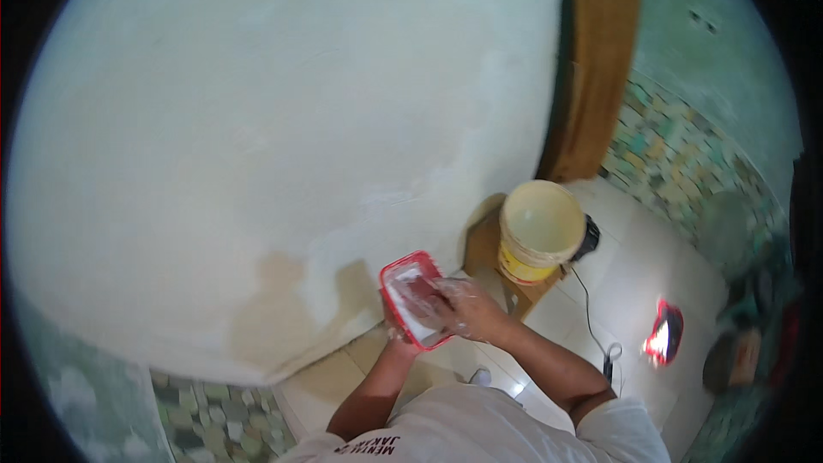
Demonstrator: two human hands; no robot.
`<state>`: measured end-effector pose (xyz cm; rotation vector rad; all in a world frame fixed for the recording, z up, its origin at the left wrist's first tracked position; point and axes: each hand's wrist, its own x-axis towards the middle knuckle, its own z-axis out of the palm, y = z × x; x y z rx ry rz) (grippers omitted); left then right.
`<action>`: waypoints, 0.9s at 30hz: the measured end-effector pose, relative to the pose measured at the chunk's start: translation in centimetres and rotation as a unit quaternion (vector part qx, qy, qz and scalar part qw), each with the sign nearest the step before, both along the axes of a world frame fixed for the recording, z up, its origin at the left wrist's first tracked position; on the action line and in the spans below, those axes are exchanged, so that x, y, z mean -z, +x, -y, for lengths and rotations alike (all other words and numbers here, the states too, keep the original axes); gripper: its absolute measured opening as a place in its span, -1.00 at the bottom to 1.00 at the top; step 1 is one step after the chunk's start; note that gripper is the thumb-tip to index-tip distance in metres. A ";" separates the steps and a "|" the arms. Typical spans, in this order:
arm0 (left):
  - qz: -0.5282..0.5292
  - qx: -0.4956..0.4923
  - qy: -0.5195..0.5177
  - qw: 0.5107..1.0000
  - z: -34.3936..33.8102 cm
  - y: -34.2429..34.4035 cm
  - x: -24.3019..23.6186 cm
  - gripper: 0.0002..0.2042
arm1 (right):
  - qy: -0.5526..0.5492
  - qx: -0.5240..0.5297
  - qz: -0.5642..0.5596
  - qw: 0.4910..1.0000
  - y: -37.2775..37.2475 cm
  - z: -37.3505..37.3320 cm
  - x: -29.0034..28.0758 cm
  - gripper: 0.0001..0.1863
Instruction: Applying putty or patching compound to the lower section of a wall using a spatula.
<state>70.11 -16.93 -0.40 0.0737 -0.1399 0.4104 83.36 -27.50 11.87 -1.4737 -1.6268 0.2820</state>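
Red tray (414, 298) sits in front of your chest, between you and the pale plastered wall (257, 120), propped from below by your left hand (396, 336), whose fingers are mostly hidden under its near end; they seem wrapped around the underside, but how tightly you cannot tell from here. Your right hand (467, 309) lies across the tray's right rim with its fingers curled down into the white paste (405, 302), closed on something dark that is too smeared to name. Both hands are coated in the same white stuff.

Keep the tray level, since it tilts toward the wall and wet paste may slide to that edge. Brace your left palm flat under the middle instead of pinching one end. Work your right fingers from the far rim back toward you so the load gathers near your hand. Take small amounts; an overfull grip would probably drip onto the tiled floor (651, 274).

Mind what stands near you. Just to the right, the yellow bucket (538, 231) rests on a low wooden stool (489, 249) beside the brown door frame (600, 60), and a black cable (591, 317) trails across the floor tiles past a red-lit object (664, 333). Keep your elbow clear of the bucket's rim when you turn.
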 end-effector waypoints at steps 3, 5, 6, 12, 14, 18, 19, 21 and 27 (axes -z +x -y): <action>0.001 -0.015 0.000 1.000 0.5 0.4 -1.4 -0.02 | -0.054 -0.013 -0.030 0.998 0.5 0.6 -2.9 -0.75; -0.036 -0.023 0.053 0.998 0.6 0.4 -2.2 0.01 | -0.056 -0.042 -0.027 0.997 0.7 0.1 -2.2 -0.75; -0.032 -0.041 0.052 0.997 0.5 0.1 -2.4 0.01 | -0.060 -0.043 -0.035 0.997 0.6 -0.1 -1.9 -0.75; -0.004 -0.107 0.034 0.994 0.4 -2.5 -2.9 -0.01 | -0.083 -0.099 0.011 0.992 -1.5 -2.0 -3.9 -0.74; -0.013 -0.127 0.046 0.991 0.5 -3.5 -2.6 -0.03 | -0.039 -0.125 0.031 0.991 -2.9 -2.9 -2.9 -0.73; 0.026 -0.174 0.073 0.982 -0.4 -6.0 -1.0 -0.05 | -0.034 -0.193 -0.008 0.981 -6.0 -4.3 -2.4 -0.71; -0.042 -0.211 0.076 0.974 0.0 -6.9 -2.0 -0.06 | -0.044 -0.196 -0.010 0.980 -6.3 -4.8 -2.5 -0.71; -0.106 -0.264 0.093 0.954 -0.2 -8.3 -2.9 -0.07 | -0.161 -0.237 -0.102 0.953 -7.0 -5.8 -2.7 -0.74; -0.113 -0.321 0.132 0.931 -0.4 -11.5 -5.6 0.02 | -0.254 -0.190 -0.360 0.878 -8.7 -7.1 -3.9 -0.85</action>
